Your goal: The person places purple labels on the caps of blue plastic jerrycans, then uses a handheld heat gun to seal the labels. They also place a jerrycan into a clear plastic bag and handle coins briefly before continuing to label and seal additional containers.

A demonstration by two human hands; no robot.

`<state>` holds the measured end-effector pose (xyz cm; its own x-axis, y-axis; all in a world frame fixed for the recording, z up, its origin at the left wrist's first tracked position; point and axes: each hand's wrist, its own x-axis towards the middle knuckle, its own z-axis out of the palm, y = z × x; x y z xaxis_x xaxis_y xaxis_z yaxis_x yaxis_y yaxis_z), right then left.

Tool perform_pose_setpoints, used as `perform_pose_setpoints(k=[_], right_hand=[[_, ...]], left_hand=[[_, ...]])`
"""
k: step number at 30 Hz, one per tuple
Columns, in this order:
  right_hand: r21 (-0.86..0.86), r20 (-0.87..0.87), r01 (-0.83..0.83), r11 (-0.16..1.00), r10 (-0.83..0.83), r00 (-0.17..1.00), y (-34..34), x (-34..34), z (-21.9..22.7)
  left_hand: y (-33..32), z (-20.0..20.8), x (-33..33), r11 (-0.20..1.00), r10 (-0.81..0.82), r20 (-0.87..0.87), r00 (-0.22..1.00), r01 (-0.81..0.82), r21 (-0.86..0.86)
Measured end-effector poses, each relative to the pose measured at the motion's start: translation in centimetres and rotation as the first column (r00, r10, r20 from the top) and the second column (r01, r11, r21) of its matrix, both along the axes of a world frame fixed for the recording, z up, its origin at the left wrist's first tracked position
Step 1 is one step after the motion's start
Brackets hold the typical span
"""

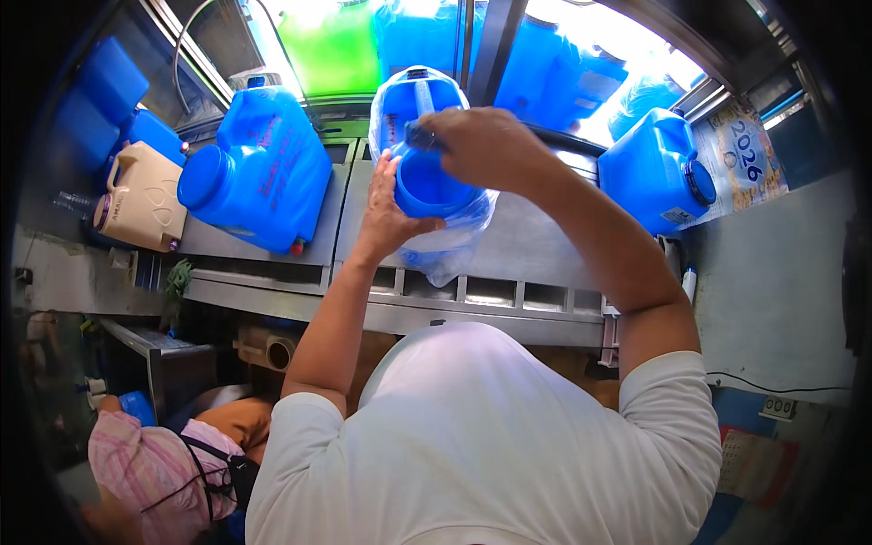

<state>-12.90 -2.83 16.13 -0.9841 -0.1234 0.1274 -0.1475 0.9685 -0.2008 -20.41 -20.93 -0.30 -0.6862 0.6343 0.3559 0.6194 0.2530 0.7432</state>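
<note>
A blue plastic water jug (413,98) in a clear plastic bag (442,265) stands on the metal counter, its wide round mouth (436,182) facing me and uncapped. My left hand (392,213) grips the near left side of that mouth, thumb along the lower edge and fingers up the side. Over the far edge of the opening, my right hand (481,150) is closed, fingers curled around a small dark bluish thing (423,138) that I cannot make out. The right hand covers part of the jug's handle and rim.
Left on the metal counter (536,259) are a capped blue jug (272,173) and a beige jug (145,195). Another blue jug (649,173) lies tilted at right. Blue and green containers (327,45) line the window. A person in pink (150,463) is at lower left.
</note>
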Motion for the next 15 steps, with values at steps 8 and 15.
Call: perform_pose_setpoints(k=[8,15], right_hand=[[-0.576,-0.206,0.345,0.742,-0.539,0.817,13.0,7.3,-12.4],[-0.522,0.476,0.723,0.451,-0.549,0.687,16.4,9.4,-35.1]], left_hand=[[-0.7,1.4,-0.3,0.983,0.034,-0.022,0.999,-0.037,-0.177],[1.3,0.6,2.5,0.985,0.156,0.158,0.975,-0.141,-0.102]])
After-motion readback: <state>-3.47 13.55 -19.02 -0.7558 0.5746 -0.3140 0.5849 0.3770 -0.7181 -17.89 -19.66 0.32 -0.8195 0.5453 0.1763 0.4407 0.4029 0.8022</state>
